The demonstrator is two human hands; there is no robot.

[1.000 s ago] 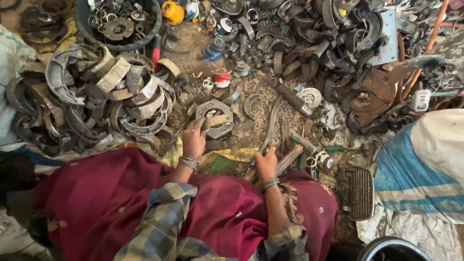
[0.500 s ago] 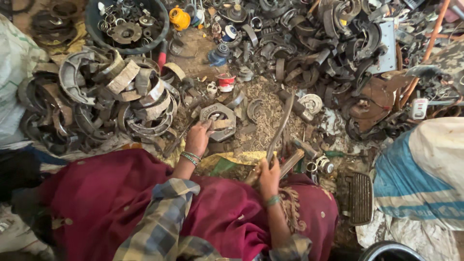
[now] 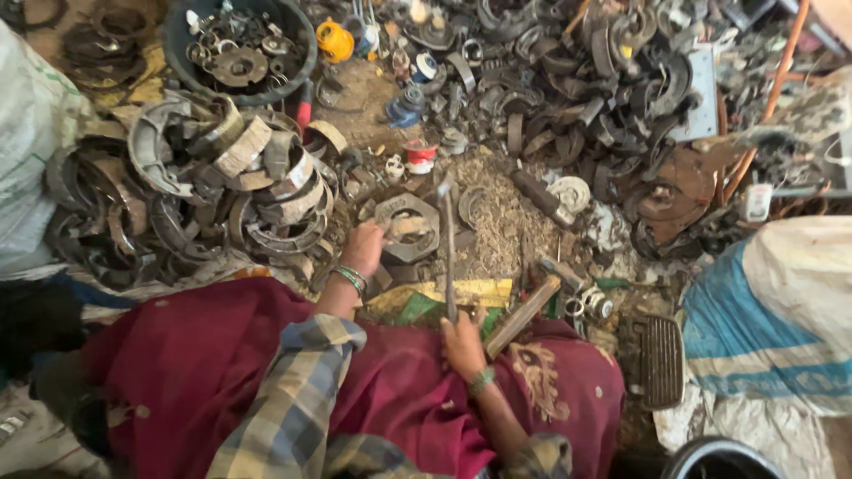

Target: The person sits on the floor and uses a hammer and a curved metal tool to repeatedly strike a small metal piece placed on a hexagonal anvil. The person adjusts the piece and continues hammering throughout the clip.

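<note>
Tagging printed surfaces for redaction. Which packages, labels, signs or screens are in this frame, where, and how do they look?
No signs or screens.
Sack: right edge, white woven, blue and white bands.
Sack: left edge, white-grey woven, thin green stripe.
Can: top, beside the black tub, small, yellow.
Pot: centre, above the left hand, small, red and white.
Any labels too blurred to tell.

Scrap-strewn dirt floor [image 3: 506,222], daylight.

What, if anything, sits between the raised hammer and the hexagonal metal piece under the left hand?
Nothing visible does. The right hand holds the hammer upright, its head just right of the hexagonal metal piece. The left hand rests on that piece's left edge, close to the striking area, with only scrap-littered ground around.
</note>
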